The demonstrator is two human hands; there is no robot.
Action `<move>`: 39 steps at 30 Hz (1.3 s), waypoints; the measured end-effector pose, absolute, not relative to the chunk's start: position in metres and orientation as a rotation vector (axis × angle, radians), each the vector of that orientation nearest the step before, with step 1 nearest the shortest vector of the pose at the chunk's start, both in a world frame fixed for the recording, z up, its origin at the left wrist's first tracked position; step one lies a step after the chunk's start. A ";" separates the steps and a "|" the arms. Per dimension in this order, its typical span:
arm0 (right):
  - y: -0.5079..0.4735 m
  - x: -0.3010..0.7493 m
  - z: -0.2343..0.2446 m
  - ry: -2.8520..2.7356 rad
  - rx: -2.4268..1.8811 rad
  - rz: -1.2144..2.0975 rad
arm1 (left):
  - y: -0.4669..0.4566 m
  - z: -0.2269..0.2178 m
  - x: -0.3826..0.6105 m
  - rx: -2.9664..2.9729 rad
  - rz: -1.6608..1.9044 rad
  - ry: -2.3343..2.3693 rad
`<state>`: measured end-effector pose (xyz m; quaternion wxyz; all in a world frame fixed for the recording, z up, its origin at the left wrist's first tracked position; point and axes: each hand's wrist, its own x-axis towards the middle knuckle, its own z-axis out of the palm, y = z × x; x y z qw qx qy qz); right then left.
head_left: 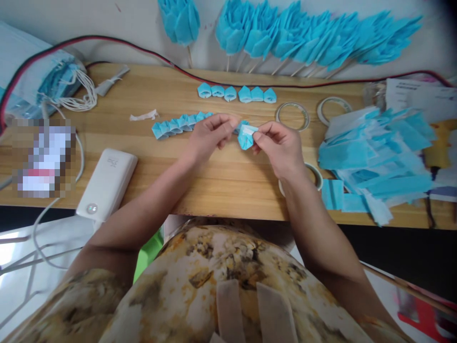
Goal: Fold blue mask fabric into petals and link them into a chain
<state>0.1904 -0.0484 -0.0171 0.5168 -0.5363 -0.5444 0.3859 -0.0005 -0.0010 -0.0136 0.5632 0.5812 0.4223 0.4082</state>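
Place: craft workspace | signs: wooden desk (228,193), tape rolls (306,119), blue flowers (262,32)

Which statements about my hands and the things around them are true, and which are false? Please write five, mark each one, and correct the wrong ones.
1. The right hand pinches a folded blue piece. True.
2. The left hand rests on the white power bank. False: it is close to the right hand, well away from the power bank.
3. Six small folded pieces stand in two groups of three beyond the hands. True.
4. The heap of cut blue strips lies to the left of both hands. False: it lies to the right.
5. The blue flowers on sticks are at the wall. True.
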 end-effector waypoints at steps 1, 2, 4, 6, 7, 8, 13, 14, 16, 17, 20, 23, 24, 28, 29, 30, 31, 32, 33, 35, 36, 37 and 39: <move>-0.048 0.191 -0.017 -1.303 -1.294 0.902 | 0.000 -0.014 -0.001 1.362 0.981 1.017; -0.049 0.191 -0.017 -1.305 -1.301 0.878 | 0.000 -0.013 -0.002 1.371 1.005 1.043; -0.050 0.191 -0.016 -1.333 -1.326 0.836 | -0.003 -0.009 -0.001 1.431 1.055 1.087; -0.052 0.189 -0.014 -1.382 -1.357 0.778 | -0.009 -0.005 0.001 1.525 1.088 1.104; -0.053 0.188 -0.013 -1.406 -1.365 0.745 | -0.013 -0.003 0.002 1.576 1.092 1.101; -0.054 0.187 -0.012 -1.426 -1.364 0.715 | -0.017 -0.002 0.004 1.626 1.094 1.094; -0.056 0.182 -0.010 -1.468 -1.357 0.636 | -0.024 -0.002 0.008 1.826 1.073 1.056; -0.057 0.182 -0.010 -1.474 -1.373 0.628 | -0.024 -0.003 0.008 1.851 1.062 1.069; -0.058 0.181 -0.009 -1.486 -1.399 0.612 | -0.023 -0.003 0.007 1.882 1.050 1.107; -0.058 0.180 -0.009 -1.495 -1.404 0.605 | -0.022 -0.003 0.007 1.892 1.048 1.119; -0.059 0.179 -0.008 -1.526 -1.398 0.570 | -0.021 -0.003 0.007 1.922 1.039 1.117; -0.060 0.179 -0.008 -1.560 -1.398 0.528 | -0.021 -0.004 0.007 1.925 1.025 1.114; -0.060 0.179 -0.008 -1.570 -1.401 0.514 | -0.021 -0.005 0.006 1.913 1.027 1.116; -0.060 0.179 -0.009 -1.610 -1.404 0.461 | -0.020 -0.007 0.007 1.854 1.022 1.111; -0.061 0.179 -0.009 -1.621 -1.402 0.449 | -0.020 -0.007 0.007 1.849 1.018 1.113; -0.061 0.179 -0.009 -1.632 -1.399 0.439 | -0.020 -0.007 0.007 1.853 1.013 1.114; -0.061 0.179 -0.010 -1.642 -1.400 0.430 | -0.021 -0.006 0.007 1.863 1.007 1.115; -0.061 0.179 -0.010 -1.650 -1.404 0.423 | -0.021 -0.006 0.007 1.875 1.003 1.114; -0.062 0.180 -0.010 -1.657 -1.410 0.420 | -0.021 -0.006 0.008 1.883 1.002 1.112; -0.062 0.180 -0.010 -1.667 -1.424 0.420 | -0.022 -0.005 0.008 1.883 1.004 1.109; -0.062 0.180 -0.010 -1.670 -1.427 0.422 | -0.023 -0.005 0.009 1.878 1.006 1.109; -0.062 0.180 -0.011 -1.673 -1.427 0.423 | -0.023 -0.005 0.009 1.876 1.008 1.111; -0.062 0.180 -0.011 -1.675 -1.429 0.420 | -0.023 -0.005 0.009 1.883 1.008 1.117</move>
